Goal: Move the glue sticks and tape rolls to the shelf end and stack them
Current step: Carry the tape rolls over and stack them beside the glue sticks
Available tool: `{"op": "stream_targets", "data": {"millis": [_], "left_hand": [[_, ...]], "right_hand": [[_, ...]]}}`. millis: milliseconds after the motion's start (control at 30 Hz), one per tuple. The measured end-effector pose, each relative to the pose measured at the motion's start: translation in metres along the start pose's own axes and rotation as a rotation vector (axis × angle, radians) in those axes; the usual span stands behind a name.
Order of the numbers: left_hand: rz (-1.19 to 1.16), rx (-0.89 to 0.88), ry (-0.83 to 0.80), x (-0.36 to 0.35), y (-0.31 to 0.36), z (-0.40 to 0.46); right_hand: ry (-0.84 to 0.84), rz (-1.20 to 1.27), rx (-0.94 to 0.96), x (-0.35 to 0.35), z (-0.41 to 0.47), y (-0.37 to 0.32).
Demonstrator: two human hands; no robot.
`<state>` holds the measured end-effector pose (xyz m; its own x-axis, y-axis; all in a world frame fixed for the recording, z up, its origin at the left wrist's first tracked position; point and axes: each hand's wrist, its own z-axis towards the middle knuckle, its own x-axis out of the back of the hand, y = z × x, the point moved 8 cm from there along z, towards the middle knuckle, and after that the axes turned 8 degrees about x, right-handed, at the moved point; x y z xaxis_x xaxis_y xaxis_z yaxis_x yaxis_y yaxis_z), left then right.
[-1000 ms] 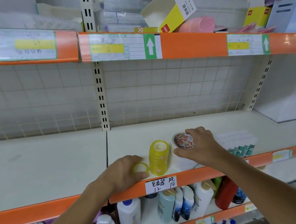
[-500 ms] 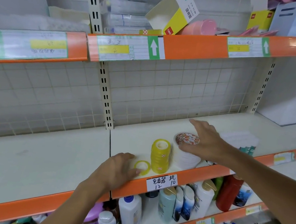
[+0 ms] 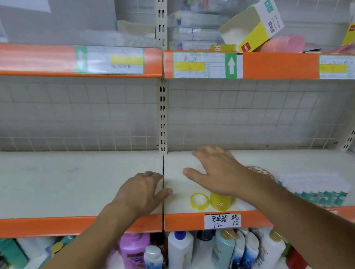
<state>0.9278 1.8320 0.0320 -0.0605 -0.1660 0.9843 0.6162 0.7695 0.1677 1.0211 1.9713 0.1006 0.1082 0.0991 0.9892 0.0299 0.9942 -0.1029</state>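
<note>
1. Your left hand (image 3: 144, 190) rests flat near the front edge of the middle shelf (image 3: 55, 176), right at the seam between two shelf sections. The fingers lie loosely spread and hold nothing.

2. Just right of it, near the same front edge, a single yellow tape roll (image 3: 199, 201) lies flat and alone. It touches neither hand.

3. Beside that roll stands a short stack of yellow tape rolls (image 3: 222, 202), partly hidden under your right forearm. I cannot count its rolls.

4. Your right hand (image 3: 217, 170) hovers over the mid-depth of the shelf, palm down, fingers straight and released, grasping nothing.

5. Behind your right wrist a roll with a patterned top (image 3: 258, 170) peeks out; most of it is hidden.

6. Further right, near the front edge, lies a clear pack of white sticks with teal ends (image 3: 313, 188), likely the glue sticks, well apart from both hands.

7. My judgement: the stacking is partly done. The loose roll is not yet on a pile, and the glue sticks look untouched, so much of the task remains.
</note>
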Motion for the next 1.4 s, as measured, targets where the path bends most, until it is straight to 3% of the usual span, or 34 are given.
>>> {"op": "stream_targets", "data": {"millis": [267, 967, 1400], "left_hand": [[0.114, 0.17, 0.131, 0.037, -0.086, -0.023], [0.19, 0.54, 0.102, 0.087, -0.38, -0.126], [0.132, 0.855, 0.095, 0.114, -0.548, -0.207]], "right_hand": [[-0.099, -0.042, 0.191, -0.037, 0.057, -0.095], [-0.251, 0.134, 0.438, -0.129, 0.196, -0.376], [-0.305, 0.119, 0.712, -0.156, 0.273, -0.563]]}}
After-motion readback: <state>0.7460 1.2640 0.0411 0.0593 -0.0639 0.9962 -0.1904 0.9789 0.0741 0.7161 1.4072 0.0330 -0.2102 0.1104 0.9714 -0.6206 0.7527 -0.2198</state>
